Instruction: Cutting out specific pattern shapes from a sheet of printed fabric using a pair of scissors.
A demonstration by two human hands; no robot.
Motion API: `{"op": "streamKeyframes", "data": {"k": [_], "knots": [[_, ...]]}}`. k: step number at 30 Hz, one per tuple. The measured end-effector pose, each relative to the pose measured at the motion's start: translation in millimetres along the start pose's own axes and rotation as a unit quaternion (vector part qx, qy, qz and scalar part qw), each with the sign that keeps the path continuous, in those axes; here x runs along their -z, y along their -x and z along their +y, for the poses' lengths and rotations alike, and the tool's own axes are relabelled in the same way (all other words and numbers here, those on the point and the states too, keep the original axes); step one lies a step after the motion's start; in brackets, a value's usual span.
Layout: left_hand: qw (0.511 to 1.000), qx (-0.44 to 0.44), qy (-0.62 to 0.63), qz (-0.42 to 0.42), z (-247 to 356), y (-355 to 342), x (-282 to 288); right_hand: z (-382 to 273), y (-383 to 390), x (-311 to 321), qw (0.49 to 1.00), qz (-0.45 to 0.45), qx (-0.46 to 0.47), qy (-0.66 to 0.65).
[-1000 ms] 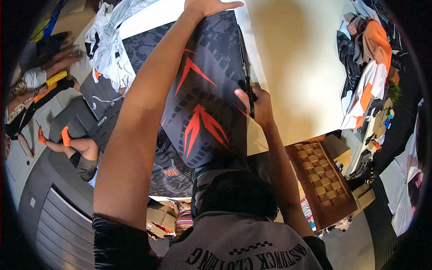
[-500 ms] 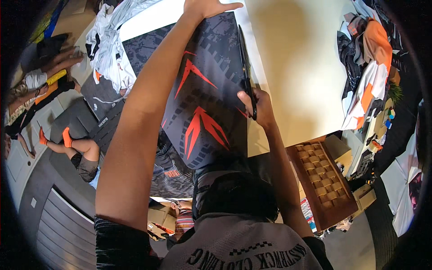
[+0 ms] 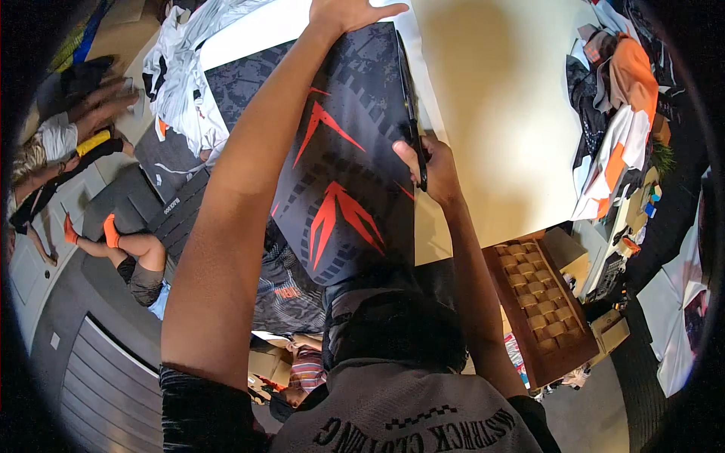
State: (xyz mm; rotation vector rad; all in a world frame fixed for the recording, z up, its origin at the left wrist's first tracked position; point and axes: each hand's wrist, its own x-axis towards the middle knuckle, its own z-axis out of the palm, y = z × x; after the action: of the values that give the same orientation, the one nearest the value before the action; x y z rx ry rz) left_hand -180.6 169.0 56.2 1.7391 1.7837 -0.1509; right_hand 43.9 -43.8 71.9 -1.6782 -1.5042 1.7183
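Observation:
A dark grey printed fabric piece [image 3: 370,162] with red angular shapes and a camouflage pattern lies on the table before me. My left hand [image 3: 349,12] presses on its far end, fingers partly cut off by the frame's top and thumb stretched out to the right. In my right hand [image 3: 436,167] is a pair of black scissors [image 3: 410,94], held at the handles. The long blades point away from me along the fabric's right edge. Whether the blades are parted is hard to make out.
The pale tabletop [image 3: 506,128] extends right of the fabric. Piled orange, white and black cloths [image 3: 630,83] lie at its right end, white cloth [image 3: 185,75] at the far left. A woven-top wooden stool [image 3: 540,298] stands at right. Other people sit left and behind.
My right hand and the scissors have shifted slightly away from me along the fabric edge, and the thumb has moved left. The left hand stays put.

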Motion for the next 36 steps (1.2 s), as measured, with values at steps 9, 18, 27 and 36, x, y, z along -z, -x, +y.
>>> {"op": "streamKeyframes", "data": {"k": [9, 18, 27, 36], "knots": [[1.0, 0.016, -0.021, -0.003, 3.9, 1.9, 3.0, -4.5, 1.7, -3.3, 0.999, 0.012, -0.047, 0.008], [1.0, 0.001, -0.001, 0.01, 0.4, -2.1, -2.2, -2.2, -3.4, -4.6, 0.999, 0.022, -0.016, 0.023], [0.976, -0.07, -0.013, 0.207, -26.3, -26.7, -32.9, 2.4, -3.3, -4.7, 0.999, 0.02, -0.006, 0.024], [0.975, -0.061, -0.034, 0.209, -22.8, -20.3, -30.5, -1.6, -2.7, -4.3, 0.999, 0.028, -0.033, 0.022]]}}
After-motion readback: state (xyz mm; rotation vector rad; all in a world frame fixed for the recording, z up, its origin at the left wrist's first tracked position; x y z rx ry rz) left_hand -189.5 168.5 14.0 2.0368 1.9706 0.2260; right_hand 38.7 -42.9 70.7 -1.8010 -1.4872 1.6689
